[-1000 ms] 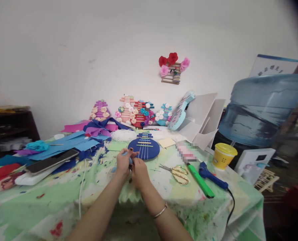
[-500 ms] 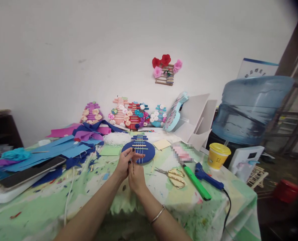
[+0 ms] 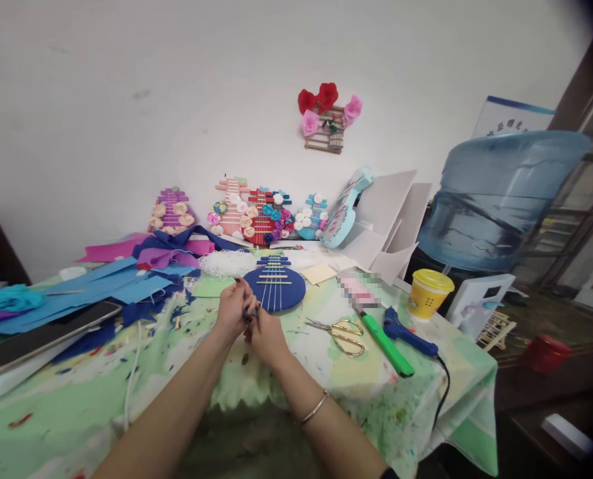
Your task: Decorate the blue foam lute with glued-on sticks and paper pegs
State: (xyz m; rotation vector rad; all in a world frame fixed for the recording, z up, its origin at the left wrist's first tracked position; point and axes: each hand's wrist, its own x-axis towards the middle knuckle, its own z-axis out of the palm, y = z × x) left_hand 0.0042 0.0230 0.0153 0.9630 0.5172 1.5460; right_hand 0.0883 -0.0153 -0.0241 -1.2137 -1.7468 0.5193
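Note:
Just in front of the dark blue stringed craft piece (image 3: 281, 290), my left hand (image 3: 235, 307) and my right hand (image 3: 265, 332) meet with curled fingers. Both are closed on something small and dark at the fingertips that I cannot make out. The blue piece lies flat on the table, with pale strings and short crossbars. White stringy material (image 3: 223, 263) and a green sheet (image 3: 213, 287) lie to its left. Gold-handled scissors (image 3: 347, 336) rest to the right of my right hand.
A green cutter (image 3: 387, 344), a blue glue gun (image 3: 409, 334) and a yellow tub (image 3: 430, 293) are at the right. Blue fabric (image 3: 102, 286) and a phone (image 3: 50, 332) lie left. Flowered craft pieces (image 3: 261, 216) line the wall. A large water bottle (image 3: 496, 199) stands right.
Both hands have drawn a little left, off the blue piece, uncovering its lower strings. My left fingers have curled in more. The view has shifted slightly.

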